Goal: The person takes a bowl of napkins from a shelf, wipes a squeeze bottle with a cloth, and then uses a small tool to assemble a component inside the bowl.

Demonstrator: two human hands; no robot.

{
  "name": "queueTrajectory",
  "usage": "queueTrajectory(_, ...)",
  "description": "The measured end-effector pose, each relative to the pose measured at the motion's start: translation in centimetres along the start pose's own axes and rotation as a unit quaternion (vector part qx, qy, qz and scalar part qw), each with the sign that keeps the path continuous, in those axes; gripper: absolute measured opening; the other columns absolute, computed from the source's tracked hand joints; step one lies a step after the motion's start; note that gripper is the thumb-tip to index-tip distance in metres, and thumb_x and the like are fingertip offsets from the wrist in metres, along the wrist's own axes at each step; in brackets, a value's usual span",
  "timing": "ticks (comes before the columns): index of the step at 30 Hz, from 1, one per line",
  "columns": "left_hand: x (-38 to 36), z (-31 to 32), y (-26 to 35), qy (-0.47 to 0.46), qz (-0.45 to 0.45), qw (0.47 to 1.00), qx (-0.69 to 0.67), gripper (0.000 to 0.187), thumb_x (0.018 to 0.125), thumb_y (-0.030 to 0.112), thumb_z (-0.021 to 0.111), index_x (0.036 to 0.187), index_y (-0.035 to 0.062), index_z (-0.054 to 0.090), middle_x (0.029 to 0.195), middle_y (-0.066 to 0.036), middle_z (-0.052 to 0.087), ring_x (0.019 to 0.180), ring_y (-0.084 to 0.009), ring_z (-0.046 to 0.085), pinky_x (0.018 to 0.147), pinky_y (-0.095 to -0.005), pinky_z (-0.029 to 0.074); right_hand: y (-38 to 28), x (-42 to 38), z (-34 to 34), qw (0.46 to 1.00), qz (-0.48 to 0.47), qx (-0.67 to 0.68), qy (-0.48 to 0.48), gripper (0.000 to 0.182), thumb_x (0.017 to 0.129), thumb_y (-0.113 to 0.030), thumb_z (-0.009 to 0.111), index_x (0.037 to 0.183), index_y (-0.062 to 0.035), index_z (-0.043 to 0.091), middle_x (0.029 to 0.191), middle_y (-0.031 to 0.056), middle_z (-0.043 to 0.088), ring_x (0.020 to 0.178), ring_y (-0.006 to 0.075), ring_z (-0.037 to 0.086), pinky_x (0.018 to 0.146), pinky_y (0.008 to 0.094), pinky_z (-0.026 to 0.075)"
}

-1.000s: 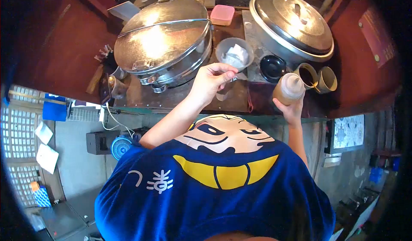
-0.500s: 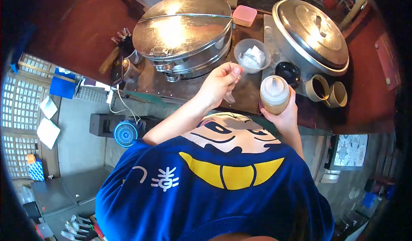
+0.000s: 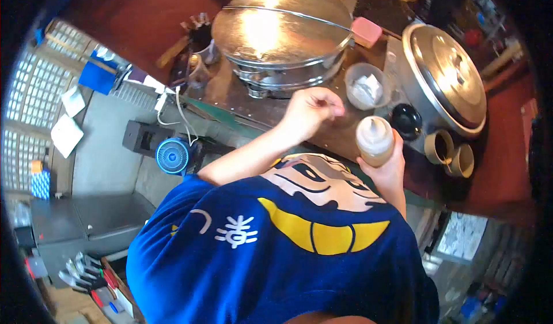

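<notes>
Right hand [image 3: 387, 167] wraps squeeze bottle [image 3: 375, 142], thumb on its left side, fingers around the right. Bottle is upright-ish above bench [image 3: 230, 102], near side of clear bowl [image 3: 352, 98]. Left hand [image 3: 308, 112], left of bottle, has fingers curled; can't tell whether they pinch anything.

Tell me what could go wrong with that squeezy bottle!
The right hand holds the bottle close to the black bowl, so a bump might knock the bowl. Squeezing too hard could squirt something out of the pointy tip. And one cup sits right beside another cup, so both might tip together.
</notes>
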State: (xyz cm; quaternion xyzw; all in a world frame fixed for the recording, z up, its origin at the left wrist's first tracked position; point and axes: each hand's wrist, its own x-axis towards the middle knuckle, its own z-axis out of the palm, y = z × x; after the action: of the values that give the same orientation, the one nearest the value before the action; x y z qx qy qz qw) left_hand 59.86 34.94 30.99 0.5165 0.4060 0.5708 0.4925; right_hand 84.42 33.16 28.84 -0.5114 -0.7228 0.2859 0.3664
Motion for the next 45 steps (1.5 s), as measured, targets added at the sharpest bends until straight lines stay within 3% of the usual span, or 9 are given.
queueTrajectory(4, -0.2, -0.1, 1.0, -0.013, -0.044, 0.998, -0.038, 0.003, 0.087, 0.003, 0.065, 0.085, 0.0007, 0.067, 0.078, -0.003, 0.065, 0.064, -0.0092, 0.057, 0.06, -0.0235, 0.047, -1.3, 0.5, 0.0, 1.0, -0.006, -0.008, -0.01, 0.087, 0.057, -0.015, 0.086, 0.13, -0.0064, 0.041, 0.12, 0.0187, 0.057, 0.114, 0.0357, 0.055, 0.097, 0.0419, 0.044)
queueTrajectory(7, -0.3, -0.1, 1.8, 0.005, -0.09, 0.995, 0.031, 0.01, 0.085, 0.013, 0.07, 0.087, 0.0039, 0.068, 0.08, -0.001, 0.065, 0.063, -0.0067, 0.055, 0.055, -0.0212, 0.044, -1.6, 0.8, 0.0, 0.999, -0.017, -0.029, -0.014, 0.087, 0.056, -0.015, 0.086, 0.13, -0.0065, 0.041, 0.12, 0.0186, 0.057, 0.113, 0.0368, 0.055, 0.096, 0.0431, 0.044)
queueTrajectory(10, -0.5, 0.2, 2.3, 0.019, -0.052, 0.996, 0.067, 0.008, 0.083, 0.012, 0.072, 0.087, 0.0059, 0.069, 0.079, 0.001, 0.065, 0.063, -0.0047, 0.053, 0.05, -0.0195, 0.04, -2.2, 0.9, 0.1, 0.998, -0.027, -0.047, -0.022, 0.088, 0.056, -0.015, 0.086, 0.13, -0.006, 0.04, 0.121, 0.0189, 0.056, 0.113, 0.0379, 0.054, 0.096, 0.0445, 0.044)
queueTrajectory(16, -0.1, -0.4, 2.5, -0.002, 0.101, 0.98, 0.171, 0.008, 0.078, 0.008, 0.075, 0.084, 0.0033, 0.073, 0.08, -0.003, 0.067, 0.071, -0.0108, 0.059, 0.063, -0.0249, 0.047, -2.8, 1.3, 0.0, 0.995, -0.054, -0.086, -0.028, 0.088, 0.054, -0.014, 0.085, 0.13, -0.0058, 0.041, 0.119, 0.0191, 0.057, 0.11, 0.0386, 0.055, 0.095, 0.0455, 0.044)
queueTrajectory(19, -0.2, -0.4, 3.5, -0.006, 0.109, 0.968, 0.227, 0.011, 0.074, 0.008, 0.076, 0.084, 0.0031, 0.074, 0.081, -0.006, 0.068, 0.075, -0.0148, 0.062, 0.07, -0.0277, 0.048, -2.7, 1.5, -0.2, 0.991, -0.096, -0.093, -0.022, 0.087, 0.054, -0.013, 0.085, 0.129, -0.0057, 0.042, 0.117, 0.0191, 0.057, 0.107, 0.0392, 0.055, 0.094, 0.046, 0.044)
queueTrajectory(31, 0.7, -0.4, 3.6, -0.071, 0.254, 0.891, 0.37, 0.016, 0.073, 0.017, 0.076, 0.089, 0.0143, 0.074, 0.082, -0.002, 0.064, 0.071, -0.018, 0.065, 0.062, -0.0293, 0.052, -2.6, 1.5, -0.7, 0.982, -0.098, -0.16, -0.027, 0.084, 0.054, -0.012, 0.082, 0.129, -0.0095, 0.044, 0.115, 0.0158, 0.057, 0.106, 0.0356, 0.055, 0.091, 0.0466, 0.043)
queueTrajectory(34, 0.9, 0.0, 4.0, -0.093, 0.268, 0.871, 0.4, 0.015, 0.073, 0.018, 0.076, 0.088, 0.0172, 0.074, 0.082, 0.0, 0.062, 0.071, -0.0184, 0.065, 0.062, -0.0304, 0.053, -2.6, 1.5, -1.0, 0.983, -0.072, -0.167, -0.039, 0.085, 0.053, -0.01, 0.083, 0.129, -0.0084, 0.044, 0.119, 0.0137, 0.057, 0.11, 0.0349, 0.054, 0.096, 0.0446, 0.041)
queueTrajectory(40, 1.1, 0.5, 4.4, -0.114, 0.274, 0.851, 0.433, 0.021, 0.071, 0.016, 0.078, 0.091, 0.0127, 0.074, 0.085, -0.002, 0.065, 0.072, -0.0177, 0.065, 0.061, -0.0294, 0.052, -1.8, 1.3, -1.2, 0.982, -0.086, -0.164, -0.024, 0.083, 0.056, -0.012, 0.081, 0.129, -0.0116, 0.044, 0.114, 0.0155, 0.057, 0.107, 0.0354, 0.055, 0.091, 0.0466, 0.043)
queueTrajectory(45, 1.3, 0.7, 4.1, -0.11, 0.253, 0.878, 0.391, 0.022, 0.07, 0.014, 0.079, 0.091, 0.0117, 0.074, 0.085, -0.004, 0.065, 0.073, -0.0179, 0.064, 0.062, -0.0292, 0.052, -1.4, 1.1, -1.2, 0.987, -0.069, -0.141, -0.021, 0.083, 0.056, -0.012, 0.081, 0.129, -0.0112, 0.044, 0.114, 0.0158, 0.057, 0.108, 0.0356, 0.055, 0.092, 0.0459, 0.043)
